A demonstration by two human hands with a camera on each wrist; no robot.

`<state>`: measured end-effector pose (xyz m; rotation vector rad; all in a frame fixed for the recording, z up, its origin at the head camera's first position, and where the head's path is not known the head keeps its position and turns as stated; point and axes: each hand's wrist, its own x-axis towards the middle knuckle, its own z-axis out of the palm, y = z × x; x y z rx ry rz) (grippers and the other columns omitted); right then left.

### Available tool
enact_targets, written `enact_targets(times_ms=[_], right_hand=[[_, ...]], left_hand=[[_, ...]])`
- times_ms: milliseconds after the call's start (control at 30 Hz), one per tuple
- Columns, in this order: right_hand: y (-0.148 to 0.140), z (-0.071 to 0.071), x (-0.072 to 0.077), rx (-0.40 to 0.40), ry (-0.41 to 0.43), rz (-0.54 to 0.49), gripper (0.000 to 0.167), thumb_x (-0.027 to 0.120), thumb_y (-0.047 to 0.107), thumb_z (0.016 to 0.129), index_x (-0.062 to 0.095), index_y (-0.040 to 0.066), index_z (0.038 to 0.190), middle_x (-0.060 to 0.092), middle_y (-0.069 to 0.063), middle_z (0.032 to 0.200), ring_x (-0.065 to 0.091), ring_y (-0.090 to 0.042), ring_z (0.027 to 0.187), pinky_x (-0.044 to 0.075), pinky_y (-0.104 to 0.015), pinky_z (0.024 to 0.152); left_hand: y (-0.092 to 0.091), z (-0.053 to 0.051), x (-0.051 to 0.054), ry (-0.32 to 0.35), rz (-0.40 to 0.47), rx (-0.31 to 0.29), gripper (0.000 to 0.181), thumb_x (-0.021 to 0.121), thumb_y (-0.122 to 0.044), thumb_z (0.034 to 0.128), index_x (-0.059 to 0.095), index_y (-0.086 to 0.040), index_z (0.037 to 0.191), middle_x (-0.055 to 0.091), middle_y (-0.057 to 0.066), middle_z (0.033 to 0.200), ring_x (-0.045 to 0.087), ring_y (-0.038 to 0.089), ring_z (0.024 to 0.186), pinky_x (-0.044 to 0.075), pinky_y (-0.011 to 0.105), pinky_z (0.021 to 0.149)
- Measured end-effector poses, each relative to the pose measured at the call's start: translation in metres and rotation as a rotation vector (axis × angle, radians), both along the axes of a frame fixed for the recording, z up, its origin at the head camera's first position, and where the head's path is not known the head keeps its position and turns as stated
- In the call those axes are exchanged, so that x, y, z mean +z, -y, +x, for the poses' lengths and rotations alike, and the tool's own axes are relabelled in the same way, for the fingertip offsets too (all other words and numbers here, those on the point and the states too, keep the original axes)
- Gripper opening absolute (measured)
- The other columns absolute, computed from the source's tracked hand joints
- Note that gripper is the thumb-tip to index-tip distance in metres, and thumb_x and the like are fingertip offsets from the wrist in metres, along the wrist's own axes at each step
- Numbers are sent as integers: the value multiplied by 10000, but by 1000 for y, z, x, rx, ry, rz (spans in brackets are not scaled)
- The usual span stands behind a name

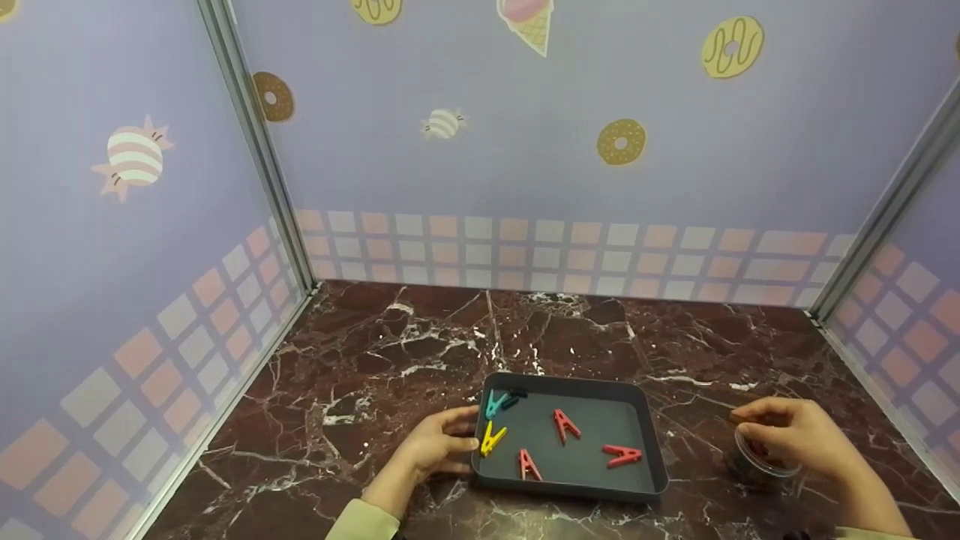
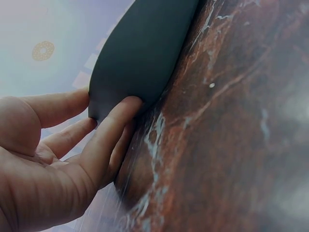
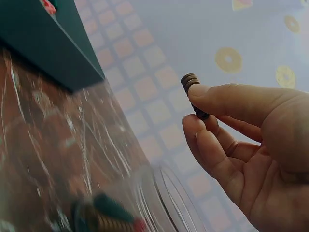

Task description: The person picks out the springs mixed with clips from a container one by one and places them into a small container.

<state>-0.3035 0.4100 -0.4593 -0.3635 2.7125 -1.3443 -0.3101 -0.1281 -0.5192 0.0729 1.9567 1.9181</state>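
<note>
A dark grey tray (image 1: pixel 600 484) lies on the table with small plastic clips inside: a teal clip (image 1: pixel 495 405), a yellow clip (image 1: pixel 491 439) and several red ones, such as this red clip (image 1: pixel 566 426). Small black pieces (image 1: pixel 511 403) lie by the teal one. My left hand (image 1: pixel 435 444) touches the tray's left wall from outside, fingers extended and spread. Between thumb and fingertips, my right hand (image 3: pixel 241 130) pinches a small dark ribbed cylinder (image 3: pixel 191 83). That hand is above a clear round jar (image 3: pixel 166 198), whose contents show teal, red and brown ribbed parts, blurred.
The table (image 1: pixel 420 352) has a dark red marbled top. Lilac panels with printed sweets and checks enclose it at the back (image 1: pixel 525 165), left (image 1: pixel 150 247) and right. The jar stands to the right of the tray, with a gap of tabletop between them.
</note>
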Motion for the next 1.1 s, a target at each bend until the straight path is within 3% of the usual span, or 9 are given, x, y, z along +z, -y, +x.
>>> enact_targets(times_ms=[167,433,733,1100], right_hand=[[-17,4,-2,-42,24,35,384,713,236,980,696,-48,1238,785,29,1017,727,-114,841,616,-289,712],[-24,7,-4,-110,48,126,367,741,260,954,725,-15,1197,768,-89,995,703,-138,808,588,-291,681],[-27,5,-10,-103,30,203,302,729,221,964,744,-6,1162,779,-116,1012,701,-59,805,589,-261,689],[-23,6,-10,-85,49,131,405,683,278,1002,690,-41,1252,772,-136,1032,734,-135,823,622,-302,704]], left_hand=[[0,0,1,-3,-9,-1,674,678,33,936,422,-20,1556,532,301,1451,710,264,1031,644,477,794],[1,-1,1,-11,-12,-7,672,677,23,943,418,-26,1561,516,311,1463,712,267,1048,638,499,820],[1,-1,2,-9,4,-10,677,679,29,937,413,-12,1559,523,316,1458,719,270,1029,640,493,806],[1,-1,-1,-4,12,-7,672,682,29,933,426,-14,1552,536,298,1448,715,251,1001,642,482,797]])
